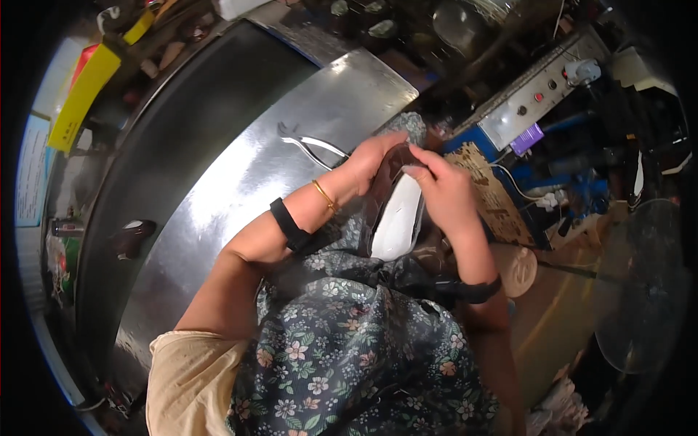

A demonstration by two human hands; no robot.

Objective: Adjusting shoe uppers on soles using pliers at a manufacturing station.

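Observation:
A dark brown leather shoe upper with a long white insole (397,218) is held sole-up in front of my body, one end close to my apron. My left hand (374,161) grips the brown leather at the far end from the left side. On the other side, my right hand (445,187) pinches that same end, its thumb pressing near the tip of the white insole. Metal pincers (314,147) lie on the shiny metal table (254,152), just left of my left hand. My fingers hide part of the leather edge.
Beyond the metal table runs a dark conveyor belt (182,123) carrying a dark shoe (134,238). To the right stand a control panel (534,102) with buttons, a worn board (494,192), a round pale block (515,269) and a fan (641,291). A yellow sign (83,94) is at the left.

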